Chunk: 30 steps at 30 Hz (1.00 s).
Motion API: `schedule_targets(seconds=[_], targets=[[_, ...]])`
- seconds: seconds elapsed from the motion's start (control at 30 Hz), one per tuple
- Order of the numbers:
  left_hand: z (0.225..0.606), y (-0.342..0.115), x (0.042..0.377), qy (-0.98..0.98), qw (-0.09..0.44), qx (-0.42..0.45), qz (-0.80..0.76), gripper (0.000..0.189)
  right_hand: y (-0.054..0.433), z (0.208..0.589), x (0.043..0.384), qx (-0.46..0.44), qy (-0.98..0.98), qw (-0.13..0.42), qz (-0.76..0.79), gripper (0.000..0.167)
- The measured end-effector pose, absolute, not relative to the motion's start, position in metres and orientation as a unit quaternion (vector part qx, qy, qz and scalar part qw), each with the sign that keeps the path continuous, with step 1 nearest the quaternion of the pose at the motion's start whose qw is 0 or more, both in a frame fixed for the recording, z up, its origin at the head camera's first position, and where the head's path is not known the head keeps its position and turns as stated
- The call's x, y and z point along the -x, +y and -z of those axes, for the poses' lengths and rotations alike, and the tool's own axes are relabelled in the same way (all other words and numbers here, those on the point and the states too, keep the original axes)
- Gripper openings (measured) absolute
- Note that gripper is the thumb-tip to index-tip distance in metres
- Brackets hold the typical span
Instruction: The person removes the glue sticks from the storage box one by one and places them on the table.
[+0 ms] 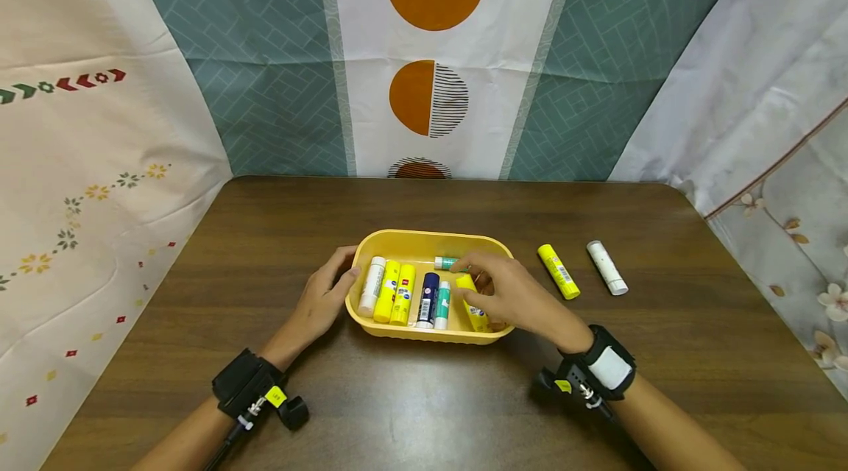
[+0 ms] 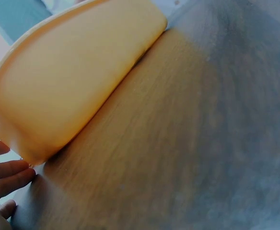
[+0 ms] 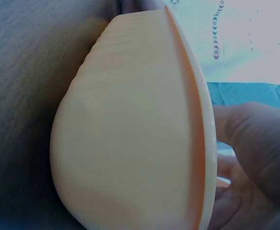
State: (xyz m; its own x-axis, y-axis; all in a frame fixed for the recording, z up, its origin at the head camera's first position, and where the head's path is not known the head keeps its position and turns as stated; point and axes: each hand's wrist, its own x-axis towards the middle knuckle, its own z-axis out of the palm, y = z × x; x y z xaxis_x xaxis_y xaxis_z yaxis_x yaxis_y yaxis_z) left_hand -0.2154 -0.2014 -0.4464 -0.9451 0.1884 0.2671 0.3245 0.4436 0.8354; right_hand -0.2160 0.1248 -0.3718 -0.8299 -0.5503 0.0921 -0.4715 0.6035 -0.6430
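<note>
A yellow plastic basket (image 1: 430,336) sits on the table with several glue sticks inside. Along its left side stand a white glue stick (image 1: 372,287) and two yellow ones, then a dark blue glue stick (image 1: 427,300) and a small teal one (image 1: 442,305). My left hand (image 1: 321,294) rests against the basket's left end, straight fingers touching its outer wall. Over the right part of the basket, my right hand (image 1: 506,291) reaches in with bent fingers, beside a tilted yellow glue stick (image 1: 475,313) and a teal glue stick (image 1: 445,263) lying crosswise. The hand partly hides both; its grip is unclear.
To the right of the basket, a yellow glue stick (image 1: 559,271) and a white glue stick (image 1: 606,267) lie on the brown wooden table (image 1: 424,412). Patterned cloths hang behind the table and at both sides.
</note>
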Motion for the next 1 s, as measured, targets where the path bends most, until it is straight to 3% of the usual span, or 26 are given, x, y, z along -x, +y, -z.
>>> schedule_targets(seconds=[0.2,1.0], targets=[[0.4455,-0.2007,0.2151,-0.846,0.068,0.150,0.506,0.037,0.1245,0.3726,0.2147,0.312,0.893,0.085,0.312,0.035],[0.4470,-0.2011,0.2176,-0.848,0.064,0.155,0.503,0.038,0.1295,0.3679,0.2173,0.294,0.895,0.044,0.333,0.033]])
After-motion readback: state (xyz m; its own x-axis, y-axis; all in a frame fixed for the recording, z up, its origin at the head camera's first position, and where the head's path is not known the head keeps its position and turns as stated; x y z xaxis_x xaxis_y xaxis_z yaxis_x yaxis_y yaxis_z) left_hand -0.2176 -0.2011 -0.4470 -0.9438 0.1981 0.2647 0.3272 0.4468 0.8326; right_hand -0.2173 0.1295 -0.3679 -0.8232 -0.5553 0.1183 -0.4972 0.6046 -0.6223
